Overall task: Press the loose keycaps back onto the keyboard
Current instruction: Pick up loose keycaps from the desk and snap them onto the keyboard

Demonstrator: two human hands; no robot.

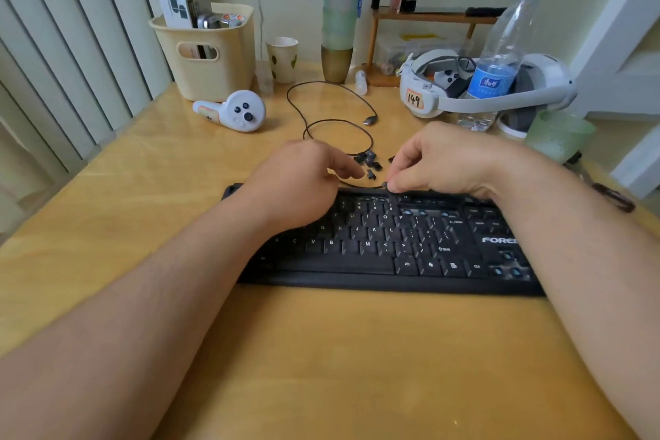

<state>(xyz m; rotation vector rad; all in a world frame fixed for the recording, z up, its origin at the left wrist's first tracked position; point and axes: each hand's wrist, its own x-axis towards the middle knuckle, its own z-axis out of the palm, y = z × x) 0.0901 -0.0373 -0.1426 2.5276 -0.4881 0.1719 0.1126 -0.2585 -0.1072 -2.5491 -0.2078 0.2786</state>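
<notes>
Behind, a cream basket holds upright boxes.

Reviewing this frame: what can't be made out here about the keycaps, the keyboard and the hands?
Head view only:
- Legends on the loose keycaps: too small and blurred.
- Keyboard left end: hidden under the left hand and forearm.
- Keycap pinched by the right hand: mostly covered by the fingertips; seated or not, unclear.
- Keyboard brand lettering: cut off by the right forearm.
</notes>
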